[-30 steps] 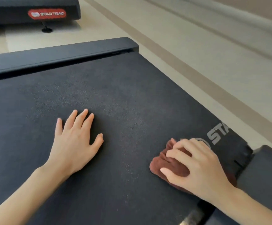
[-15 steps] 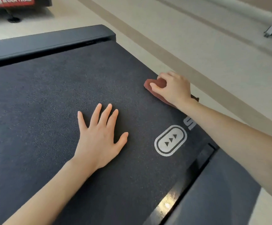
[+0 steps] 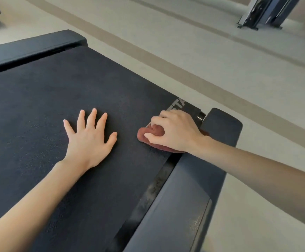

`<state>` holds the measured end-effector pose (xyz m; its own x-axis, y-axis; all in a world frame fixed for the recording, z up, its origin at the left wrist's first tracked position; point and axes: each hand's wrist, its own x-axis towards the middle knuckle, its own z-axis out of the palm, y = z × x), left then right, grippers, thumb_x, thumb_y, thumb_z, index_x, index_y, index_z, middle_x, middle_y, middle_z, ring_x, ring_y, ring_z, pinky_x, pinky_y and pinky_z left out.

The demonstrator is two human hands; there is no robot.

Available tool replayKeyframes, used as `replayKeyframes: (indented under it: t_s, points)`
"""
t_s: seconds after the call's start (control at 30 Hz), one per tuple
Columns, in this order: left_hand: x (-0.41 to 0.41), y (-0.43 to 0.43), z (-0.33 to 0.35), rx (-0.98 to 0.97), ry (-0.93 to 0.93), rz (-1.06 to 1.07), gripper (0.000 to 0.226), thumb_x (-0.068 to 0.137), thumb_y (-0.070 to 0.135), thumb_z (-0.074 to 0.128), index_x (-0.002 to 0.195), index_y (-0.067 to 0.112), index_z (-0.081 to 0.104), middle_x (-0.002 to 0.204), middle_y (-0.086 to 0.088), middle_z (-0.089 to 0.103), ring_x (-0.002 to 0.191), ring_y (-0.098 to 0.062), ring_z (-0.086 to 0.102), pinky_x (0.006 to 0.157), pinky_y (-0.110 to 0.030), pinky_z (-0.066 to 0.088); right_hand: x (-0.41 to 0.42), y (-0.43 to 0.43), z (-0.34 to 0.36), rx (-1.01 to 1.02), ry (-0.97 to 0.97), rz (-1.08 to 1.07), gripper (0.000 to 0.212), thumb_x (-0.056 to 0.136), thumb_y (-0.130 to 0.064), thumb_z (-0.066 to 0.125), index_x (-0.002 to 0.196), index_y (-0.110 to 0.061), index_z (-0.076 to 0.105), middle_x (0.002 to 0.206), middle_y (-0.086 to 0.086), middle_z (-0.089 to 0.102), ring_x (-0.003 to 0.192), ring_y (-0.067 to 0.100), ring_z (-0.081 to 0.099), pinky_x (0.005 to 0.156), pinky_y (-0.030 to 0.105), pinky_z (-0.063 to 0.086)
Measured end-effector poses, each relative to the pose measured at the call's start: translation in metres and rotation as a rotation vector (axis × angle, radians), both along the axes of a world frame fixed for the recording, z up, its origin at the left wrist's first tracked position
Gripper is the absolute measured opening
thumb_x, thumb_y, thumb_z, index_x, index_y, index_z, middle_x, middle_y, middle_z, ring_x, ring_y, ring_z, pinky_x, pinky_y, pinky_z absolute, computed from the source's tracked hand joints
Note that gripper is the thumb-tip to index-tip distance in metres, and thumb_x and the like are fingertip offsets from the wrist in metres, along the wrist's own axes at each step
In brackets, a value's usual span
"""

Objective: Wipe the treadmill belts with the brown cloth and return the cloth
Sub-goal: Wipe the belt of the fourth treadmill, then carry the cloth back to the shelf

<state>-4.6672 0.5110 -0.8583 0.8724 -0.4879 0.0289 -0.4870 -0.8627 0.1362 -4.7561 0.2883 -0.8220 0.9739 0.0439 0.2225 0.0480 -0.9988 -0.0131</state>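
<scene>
The dark treadmill belt (image 3: 39,106) fills the left and middle of the head view. My right hand (image 3: 177,131) presses a bunched brown cloth (image 3: 154,133) onto the belt near its right edge, fingers curled over it and covering most of the white logo print. My left hand (image 3: 90,137) lies flat on the belt with fingers spread, palm down, a short gap to the left of the cloth and holding nothing.
A dark side rail (image 3: 193,188) runs along the belt's right edge, another rail (image 3: 29,46) along the far edge. Beige floor with a tan stripe (image 3: 184,79) lies to the right. Dark equipment legs (image 3: 264,13) stand at the top right.
My right hand has pulled the cloth back along the belt's right edge toward me, after pushing it far forward half a second ago. My left hand stays flat on the belt.
</scene>
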Motion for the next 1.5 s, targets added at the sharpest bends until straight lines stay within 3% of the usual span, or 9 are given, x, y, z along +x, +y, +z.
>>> replayKeyframes:
  t_s: [0.17,0.27,0.43,0.7,0.87,1.03,1.3,1.4,1.5]
  points:
    - [-0.025,-0.031,0.007,0.015,0.032,-0.181,0.075,0.084,0.064,0.013,0.148,0.026,0.015,0.157,-0.003,0.010,0.144,-0.028,-0.001,0.112,-0.061,0.003,-0.037,-0.025,0.015,0.070,-0.094,-0.196,0.041,0.080,-0.067,0.044,0.079,-0.029,0.061,0.077,-0.009,0.062,0.070,0.012,0.052,0.062,0.024,0.035]
    - [-0.041,-0.065,0.015,0.045,0.079,-0.278,0.078,0.082,0.067,0.009,0.148,0.027,0.014,0.157,-0.003,0.009,0.144,-0.031,-0.001,0.112,-0.059,0.005,-0.063,-0.053,0.021,0.081,-0.083,-0.317,0.039,0.079,-0.066,0.045,0.080,-0.031,0.060,0.080,-0.009,0.061,0.076,0.014,0.053,0.064,0.026,0.034]
    - [-0.072,-0.119,0.026,-0.070,0.100,-0.477,0.067,0.089,0.061,0.024,0.146,0.025,0.024,0.153,0.002,0.025,0.141,-0.021,0.016,0.112,-0.042,0.017,-0.104,-0.108,0.027,0.049,-0.080,-0.469,0.032,0.079,-0.060,0.050,0.081,-0.029,0.059,0.082,-0.006,0.061,0.084,0.022,0.058,0.066,0.027,0.035]
    - [-0.102,-0.196,0.029,-0.123,0.049,-0.616,0.068,0.091,0.054,0.030,0.149,0.021,0.016,0.156,0.000,0.016,0.143,-0.019,0.014,0.114,-0.035,0.016,-0.147,-0.182,0.022,0.066,-0.147,-0.556,0.036,0.076,-0.060,0.047,0.079,-0.027,0.061,0.080,-0.004,0.062,0.082,0.023,0.059,0.064,0.028,0.035]
    - [-0.116,-0.255,0.024,-0.054,0.029,-0.640,0.068,0.092,0.055,0.026,0.149,0.020,0.013,0.158,0.000,0.009,0.144,-0.018,0.006,0.117,-0.036,0.009,-0.168,-0.236,0.018,0.086,-0.150,-0.552,0.034,0.077,-0.058,0.052,0.083,-0.026,0.064,0.083,-0.003,0.063,0.084,0.023,0.059,0.067,0.029,0.038]
    - [-0.130,-0.289,0.025,0.018,-0.042,-0.667,0.080,0.081,0.063,0.005,0.149,0.022,0.014,0.157,0.004,0.011,0.145,-0.014,0.004,0.117,-0.035,0.004,-0.181,-0.291,0.018,0.122,-0.132,-0.550,0.034,0.078,-0.058,0.053,0.085,-0.026,0.063,0.086,-0.003,0.063,0.088,0.024,0.058,0.071,0.030,0.039]
    - [-0.154,-0.326,0.041,0.208,0.000,-0.515,0.088,0.073,0.067,0.000,0.149,0.025,0.013,0.157,0.004,0.012,0.145,-0.019,0.004,0.118,-0.037,0.010,-0.213,-0.363,0.033,0.223,-0.139,-0.537,0.030,0.078,-0.057,0.054,0.081,-0.027,0.060,0.085,-0.005,0.061,0.087,0.022,0.058,0.074,0.032,0.044]
    - [-0.155,-0.350,0.050,0.381,0.011,-0.528,0.074,0.086,0.067,0.009,0.149,0.030,0.001,0.158,0.008,0.005,0.145,-0.019,-0.001,0.117,-0.035,0.007,-0.226,-0.388,0.042,0.215,-0.163,-0.512,0.033,0.078,-0.059,0.053,0.082,-0.028,0.061,0.084,-0.006,0.060,0.087,0.020,0.057,0.072,0.028,0.040]
    - [-0.152,-0.384,0.068,0.379,-0.002,-0.555,0.066,0.092,0.060,0.023,0.149,0.031,0.006,0.157,0.010,0.011,0.144,-0.013,0.004,0.115,-0.031,0.008,-0.237,-0.413,0.054,0.135,-0.158,-0.498,0.036,0.078,-0.061,0.050,0.084,-0.027,0.062,0.083,-0.006,0.059,0.085,0.020,0.056,0.069,0.027,0.032]
